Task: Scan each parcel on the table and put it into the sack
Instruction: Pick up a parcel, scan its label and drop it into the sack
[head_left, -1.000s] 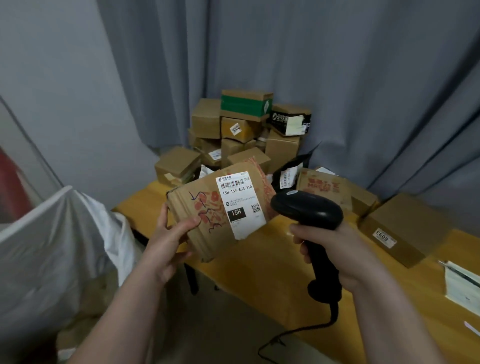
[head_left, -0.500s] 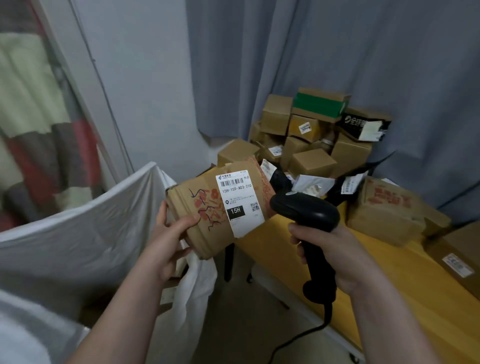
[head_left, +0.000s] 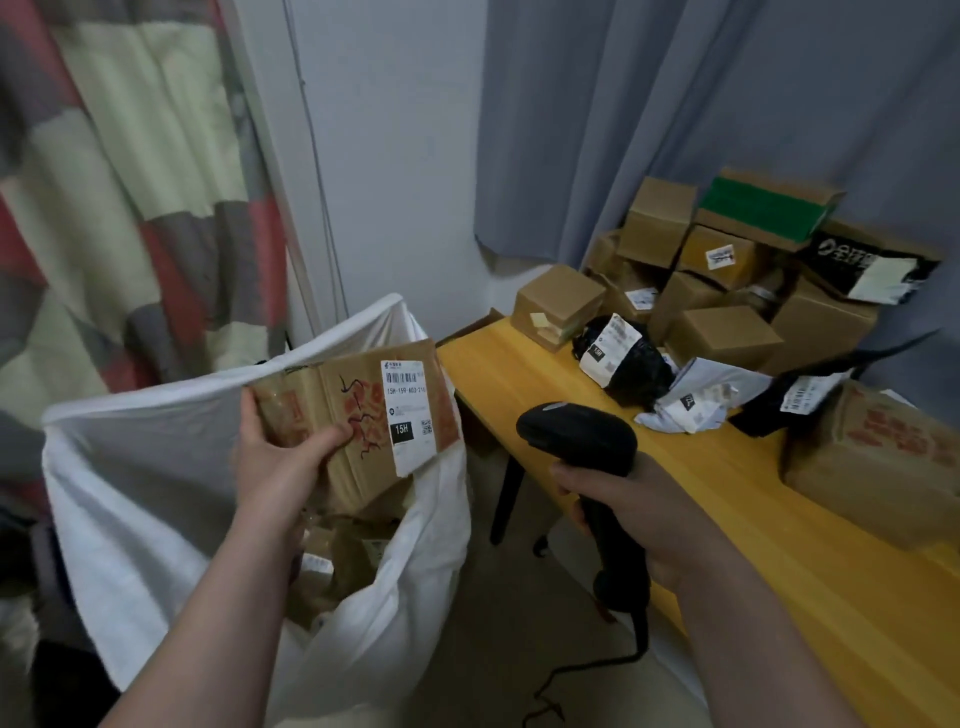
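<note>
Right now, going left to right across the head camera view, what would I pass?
Patchwork cloth → cardboard parcel in the left hand → black scanner in the right hand → crumpled white mailer → large printed box. Sack omitted: it overlaps the parcel.

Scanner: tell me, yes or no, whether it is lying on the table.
No, the right hand grips the scanner by its handle, held in the air beside the table.
</note>
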